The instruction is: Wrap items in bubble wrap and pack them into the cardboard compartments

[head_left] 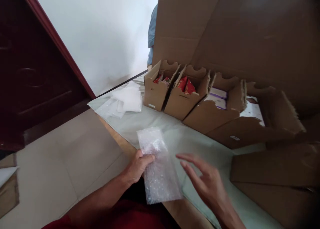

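A clear bubble wrap bag (162,175) is in my left hand (138,164), which grips its left edge with the thumb on top. The bag slants over the front edge of the table. To the right of it, my right hand (203,177) hovers with thumb and fingers apart, slightly blurred and holding nothing. Whether anything lies inside the bag I cannot tell.
Several open cardboard boxes (155,95) stand in a row at the back, with red packets (185,85) and purple-and-white boxes (217,96) inside. White pouches (128,97) lie at the table's far left. A tall cardboard panel (182,25) rises behind, a person's blue sleeve (152,29) beside it.
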Tool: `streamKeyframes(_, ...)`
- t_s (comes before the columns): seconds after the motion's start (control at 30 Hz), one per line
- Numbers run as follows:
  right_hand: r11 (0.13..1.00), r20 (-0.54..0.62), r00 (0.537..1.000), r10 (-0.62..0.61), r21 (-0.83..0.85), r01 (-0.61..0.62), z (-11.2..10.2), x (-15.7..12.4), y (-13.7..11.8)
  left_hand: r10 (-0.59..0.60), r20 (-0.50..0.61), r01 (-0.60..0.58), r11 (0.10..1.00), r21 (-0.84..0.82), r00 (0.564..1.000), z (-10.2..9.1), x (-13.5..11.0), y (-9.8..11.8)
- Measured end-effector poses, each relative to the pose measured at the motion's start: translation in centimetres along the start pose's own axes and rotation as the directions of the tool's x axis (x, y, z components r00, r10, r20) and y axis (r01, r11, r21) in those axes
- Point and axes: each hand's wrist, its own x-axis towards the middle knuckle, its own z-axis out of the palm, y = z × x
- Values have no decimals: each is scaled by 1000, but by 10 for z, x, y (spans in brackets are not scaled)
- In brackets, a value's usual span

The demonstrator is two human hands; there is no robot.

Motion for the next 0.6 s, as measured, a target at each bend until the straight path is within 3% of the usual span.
streamKeyframes(0.07, 993, -42, 995, -89, -77, 86, 13, 52, -4, 9, -25, -11, 998, -61, 1000, -18, -6, 12)
streamKeyframes(0.17, 928, 75, 969, -237, -276, 249, 59, 134, -16, -7, -95, -2, 996, -93, 995, -43, -15, 23)
streamKeyframes(0.27, 812, 207, 945, -254, -486, 324, 115, 201, -26, -3, -191, -21, 992, -123, 982, -64, -20, 29)
streamKeyframes(0.33, 757, 241, 942, -234, -563, 332, 144, 229, -25, 13, -241, -47, 990, -134, 971, -77, -22, 31)
streamKeyframes(0.4, 745, 242, 944, -224, -582, 326, 159, 242, -16, 26, -271, -65, 989, -136, 962, -91, -22, 32)
streamKeyframes(0.47, 765, 203, 950, -236, -564, 310, 159, 241, -5, 35, -298, -78, 988, -134, 954, -105, -20, 36)
streamKeyframes(0.53, 820, 75, 957, -281, -499, 280, 146, 228, 3, 51, -343, -98, 988, -120, 938, -120, -18, 42)
streamKeyframes(0.6, 900, -134, 942, -307, -361, 242, 127, 207, 6, 105, -406, -151, 985, -83, 908, -134, -15, 55)
